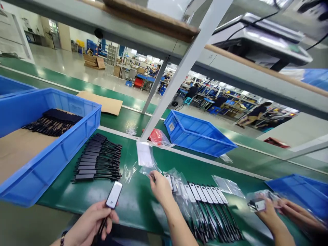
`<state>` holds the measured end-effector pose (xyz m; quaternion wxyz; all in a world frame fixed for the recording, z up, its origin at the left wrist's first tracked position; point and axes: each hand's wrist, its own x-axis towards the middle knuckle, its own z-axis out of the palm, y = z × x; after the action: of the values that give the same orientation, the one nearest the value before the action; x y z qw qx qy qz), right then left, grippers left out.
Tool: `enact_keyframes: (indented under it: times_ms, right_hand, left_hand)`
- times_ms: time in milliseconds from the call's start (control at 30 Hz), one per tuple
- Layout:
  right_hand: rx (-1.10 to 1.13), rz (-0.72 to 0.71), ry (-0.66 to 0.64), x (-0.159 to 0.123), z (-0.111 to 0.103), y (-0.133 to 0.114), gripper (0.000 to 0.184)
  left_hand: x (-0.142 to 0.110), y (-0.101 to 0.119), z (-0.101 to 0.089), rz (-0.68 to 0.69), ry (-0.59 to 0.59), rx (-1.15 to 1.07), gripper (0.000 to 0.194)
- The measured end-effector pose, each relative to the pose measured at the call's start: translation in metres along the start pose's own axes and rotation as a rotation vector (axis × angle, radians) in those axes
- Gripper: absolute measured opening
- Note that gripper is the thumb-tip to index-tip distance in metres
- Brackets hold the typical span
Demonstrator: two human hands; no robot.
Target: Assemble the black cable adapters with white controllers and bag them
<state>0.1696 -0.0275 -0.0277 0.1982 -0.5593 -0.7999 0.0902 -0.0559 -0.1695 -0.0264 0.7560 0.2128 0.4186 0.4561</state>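
My left hand is closed around a small flat device with a white face and dark edges, its black cable hanging below my fingers. My right hand reaches over the green bench, thumb and fingertips pinched on the edge of a clear plastic bag. Just beyond lies a stack of white-looking bags. To the right of my right hand are devices in clear bags, beside a row of white-faced devices with cables. Dark devices lie in a row on the left.
A blue bin with more cabled devices stands at left. Another blue bin sits past the white post. At right, a co-worker's hands hold a bagged device near a third blue bin. A shelf beam crosses above.
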Motion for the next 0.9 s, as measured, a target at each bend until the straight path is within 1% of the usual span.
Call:
enact_keyframes:
  times_ms: [67,133,200,267,333,367,433,467,600,700,833,900]
  right_hand:
    - [0.059,-0.003,-0.004,-0.025,0.003,-0.007,0.013]
    - [0.084,-0.007,-0.035,-0.044,0.006,-0.014,0.013]
    - [0.089,-0.016,-0.075,-0.056,0.008,-0.022,0.012]
    - [0.083,-0.046,-0.104,-0.063,0.009,-0.027,0.012]
    - [0.071,-0.086,-0.112,-0.068,0.008,-0.032,0.010]
    - [0.061,-0.105,-0.109,-0.070,0.007,-0.033,0.013]
    - [0.019,-0.146,-0.099,-0.074,0.005,-0.036,0.029]
    - [-0.016,-0.174,-0.105,-0.075,0.005,-0.037,0.032]
    - [-0.156,-0.267,-0.186,-0.078,0.011,-0.036,0.016]
    - [-0.152,-0.249,-0.196,-0.078,0.019,-0.034,0.014]
    - [-0.071,-0.205,-0.180,-0.079,0.022,-0.037,0.006]
    - [-0.068,-0.198,-0.183,-0.080,0.022,-0.043,0.017]
  left_hand:
    - [0.010,0.001,0.007,-0.012,0.005,-0.014,0.025]
    - [0.022,0.002,0.017,-0.045,-0.004,-0.017,0.028]
    - [0.033,0.002,0.026,-0.063,-0.024,-0.007,0.029]
    - [0.043,0.000,0.033,-0.050,-0.035,0.020,0.028]
    - [0.050,-0.001,0.036,-0.028,-0.014,0.049,0.023]
    - [0.052,-0.002,0.037,-0.024,0.006,0.057,0.021]
    - [0.053,-0.002,0.037,-0.042,0.037,0.055,0.018]
    - [0.053,-0.002,0.037,-0.055,0.044,0.047,0.018]
    - [0.051,-0.004,0.034,-0.086,0.050,0.036,0.019]
    - [0.050,-0.007,0.031,-0.088,0.056,0.027,0.020]
    - [0.047,-0.008,0.026,-0.099,0.021,0.026,0.022]
    - [0.046,-0.007,0.025,-0.109,0.016,0.032,0.023]
